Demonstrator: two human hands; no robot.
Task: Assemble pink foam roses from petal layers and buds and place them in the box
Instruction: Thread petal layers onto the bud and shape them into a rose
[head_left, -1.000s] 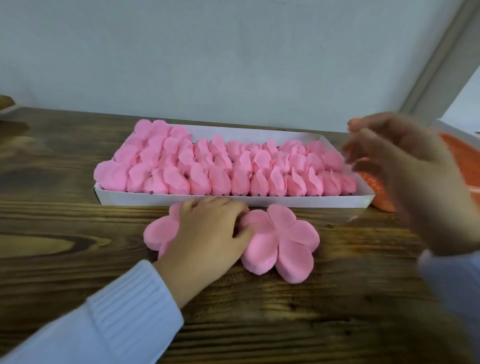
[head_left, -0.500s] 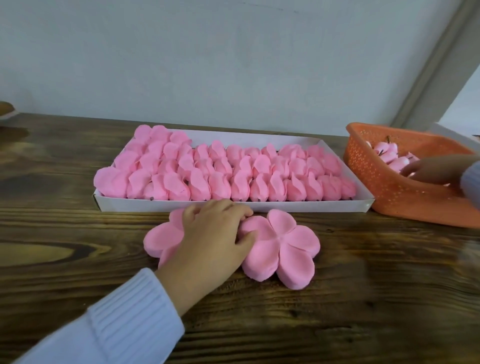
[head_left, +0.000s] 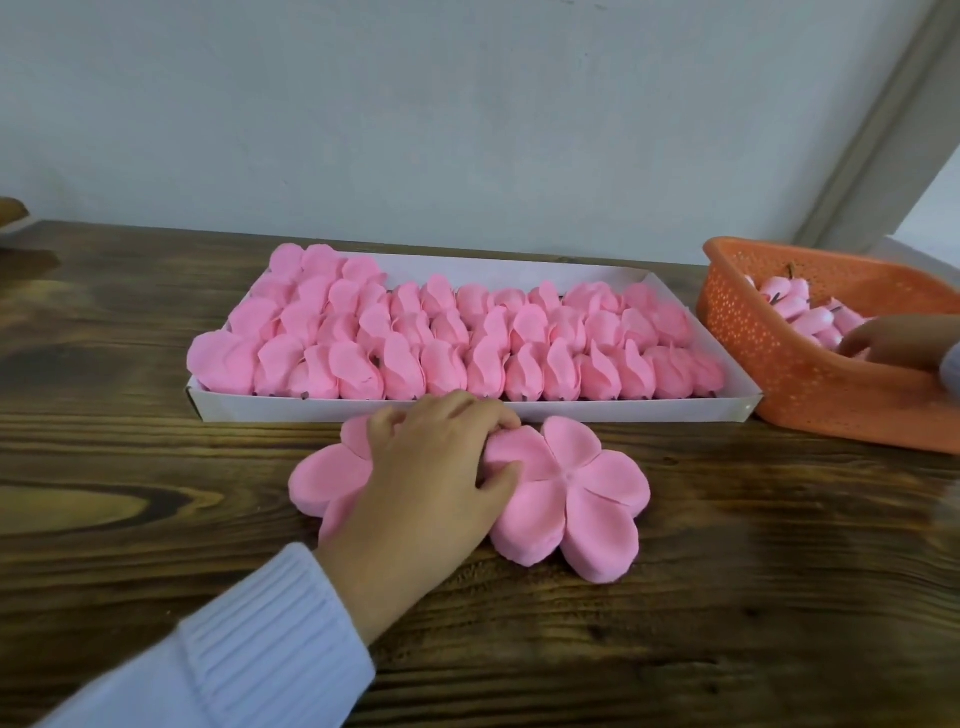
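Note:
A white box (head_left: 467, 411) at the back of the wooden table is packed with rows of pink foam roses (head_left: 457, 343). In front of it lie two stacks of flat pink petal layers. My left hand (head_left: 431, 483) lies over the left stack (head_left: 327, 478) with its fingers curled over the far edge, and its thumb touches the right stack (head_left: 587, 499). My right hand (head_left: 893, 343) reaches into the orange basket (head_left: 769, 358) among the pink buds (head_left: 795, 306). Its fingertips are partly hidden, so a hold on a bud cannot be made out.
The basket stands against the box's right end, near a grey frame post (head_left: 883, 130). A pale wall runs behind the table. A brown object (head_left: 10, 210) shows at the far left edge. Bare wood (head_left: 519, 649) lies in front of the petal stacks.
My right hand moved from mid-air, right of the box, down into the orange basket among the buds. My left hand stayed on the left petal stack.

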